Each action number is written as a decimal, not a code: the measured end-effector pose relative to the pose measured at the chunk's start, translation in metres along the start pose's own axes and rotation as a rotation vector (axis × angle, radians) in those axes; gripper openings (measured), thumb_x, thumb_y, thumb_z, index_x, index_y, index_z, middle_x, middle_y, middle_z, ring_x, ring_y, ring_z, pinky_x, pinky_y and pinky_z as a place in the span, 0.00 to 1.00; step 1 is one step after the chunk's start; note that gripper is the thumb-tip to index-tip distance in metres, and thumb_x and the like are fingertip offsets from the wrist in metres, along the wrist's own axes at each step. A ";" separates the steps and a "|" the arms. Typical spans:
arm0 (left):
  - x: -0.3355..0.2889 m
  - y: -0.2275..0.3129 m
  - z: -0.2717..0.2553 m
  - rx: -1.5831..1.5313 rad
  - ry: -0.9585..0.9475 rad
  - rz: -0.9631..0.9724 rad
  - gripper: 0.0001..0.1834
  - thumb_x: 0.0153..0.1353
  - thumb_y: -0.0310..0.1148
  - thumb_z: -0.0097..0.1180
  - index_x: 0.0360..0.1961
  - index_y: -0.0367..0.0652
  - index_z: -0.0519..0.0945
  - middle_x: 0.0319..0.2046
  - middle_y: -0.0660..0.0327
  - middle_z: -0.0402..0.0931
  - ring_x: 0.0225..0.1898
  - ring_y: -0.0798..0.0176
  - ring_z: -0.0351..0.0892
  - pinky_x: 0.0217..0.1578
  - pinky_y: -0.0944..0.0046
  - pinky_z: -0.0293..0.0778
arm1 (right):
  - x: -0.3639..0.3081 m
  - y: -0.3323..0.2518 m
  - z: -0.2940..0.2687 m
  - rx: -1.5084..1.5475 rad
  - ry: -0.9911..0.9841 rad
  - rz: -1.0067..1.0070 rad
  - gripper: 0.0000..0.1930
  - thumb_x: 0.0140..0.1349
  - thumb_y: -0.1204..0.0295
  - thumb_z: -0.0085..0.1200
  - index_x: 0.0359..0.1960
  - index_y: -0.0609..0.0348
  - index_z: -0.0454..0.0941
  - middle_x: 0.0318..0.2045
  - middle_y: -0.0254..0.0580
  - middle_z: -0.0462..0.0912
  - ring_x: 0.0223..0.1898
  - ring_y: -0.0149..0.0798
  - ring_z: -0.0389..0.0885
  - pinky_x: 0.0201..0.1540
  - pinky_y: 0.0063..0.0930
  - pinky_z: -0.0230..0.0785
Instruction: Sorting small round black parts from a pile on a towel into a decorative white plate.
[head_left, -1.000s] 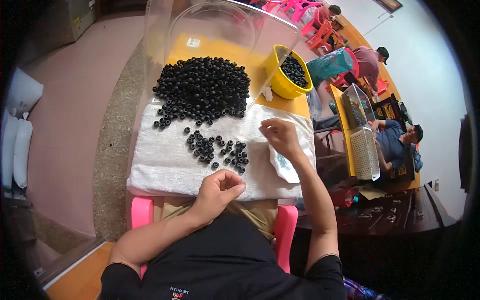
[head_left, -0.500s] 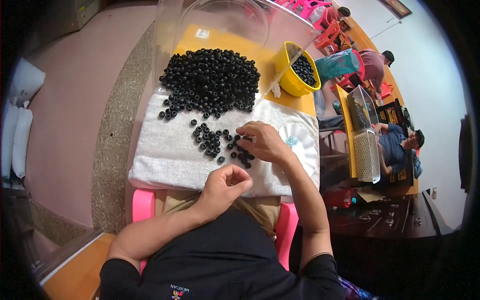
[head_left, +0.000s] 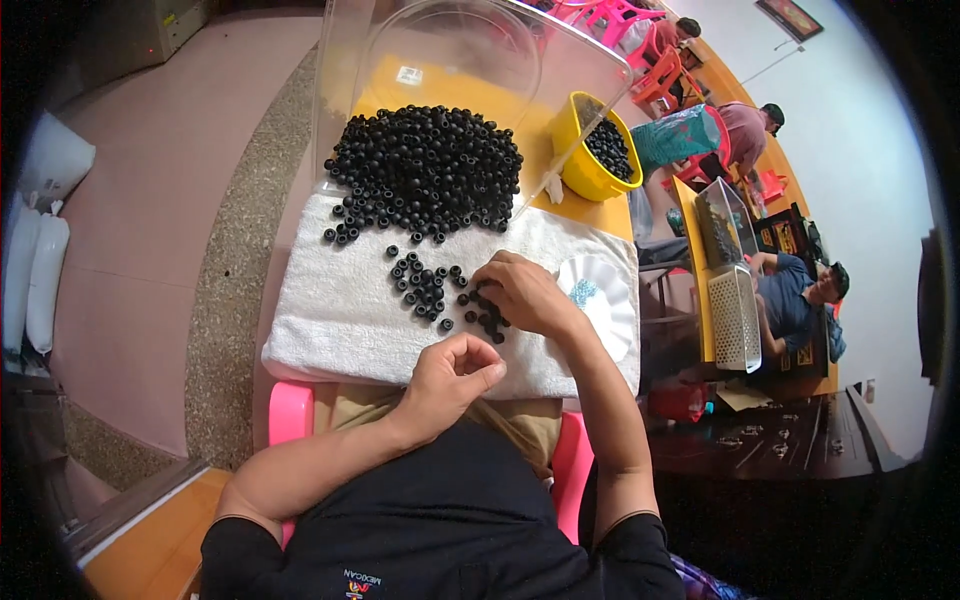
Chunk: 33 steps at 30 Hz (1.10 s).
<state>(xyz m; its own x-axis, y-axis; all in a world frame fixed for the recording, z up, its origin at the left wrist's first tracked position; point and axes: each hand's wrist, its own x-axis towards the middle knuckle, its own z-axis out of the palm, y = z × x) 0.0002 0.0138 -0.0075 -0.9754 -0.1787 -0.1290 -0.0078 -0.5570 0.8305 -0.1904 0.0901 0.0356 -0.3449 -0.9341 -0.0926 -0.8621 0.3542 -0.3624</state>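
Note:
Black round beads with holes lie on a white towel (head_left: 330, 310), with a large heap of beads (head_left: 425, 165) at its far part. Nearer to me is a small loose group of beads (head_left: 425, 285). My right hand (head_left: 522, 292) is bent down over another small cluster of beads (head_left: 492, 325), its fingers drawn in among them; the fingertips are hidden. My left hand (head_left: 452, 380) hovers at the towel's near edge, thumb and forefinger curled toward each other. Whatever it pinches, if anything, is too small to make out.
Right of my right hand sits a white fluted plate (head_left: 605, 318) with small bluish bits. A yellow tub (head_left: 598, 180) of dark beads stands at the far right, beside a clear plastic sheet (head_left: 590, 125). Other people work at tables further right.
My right hand's fingers have curled down closer to the bead cluster. My left hand has stayed nearly still. The whole view has shifted slightly.

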 end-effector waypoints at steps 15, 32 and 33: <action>0.002 0.012 -0.004 -0.095 0.133 -0.023 0.07 0.63 0.28 0.59 0.40 0.39 0.76 0.34 0.63 0.77 0.33 0.73 0.75 0.37 0.71 0.74 | -0.046 -0.027 0.009 0.330 0.454 -0.029 0.13 0.48 0.80 0.66 0.37 0.62 0.80 0.35 0.45 0.83 0.38 0.42 0.83 0.41 0.30 0.74; 0.001 0.017 -0.004 -0.211 0.019 -0.133 0.08 0.60 0.24 0.60 0.40 0.39 0.75 0.34 0.60 0.80 0.35 0.70 0.81 0.37 0.72 0.76 | -0.086 -0.055 0.028 0.444 0.508 -0.132 0.15 0.46 0.80 0.69 0.36 0.60 0.79 0.29 0.42 0.81 0.31 0.40 0.81 0.33 0.28 0.73; 0.001 0.017 -0.004 -0.209 0.015 -0.135 0.08 0.60 0.24 0.60 0.40 0.39 0.75 0.34 0.60 0.80 0.35 0.70 0.81 0.37 0.72 0.76 | -0.087 -0.055 0.028 0.459 0.511 -0.125 0.15 0.46 0.80 0.68 0.36 0.60 0.79 0.29 0.42 0.81 0.31 0.40 0.81 0.34 0.28 0.73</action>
<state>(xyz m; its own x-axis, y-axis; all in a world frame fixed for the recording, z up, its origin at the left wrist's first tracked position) -0.0004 0.0010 0.0040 -0.9652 -0.1023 -0.2407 -0.0907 -0.7323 0.6749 -0.1025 0.1504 0.0377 -0.4821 -0.7883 0.3823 -0.7014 0.0858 -0.7076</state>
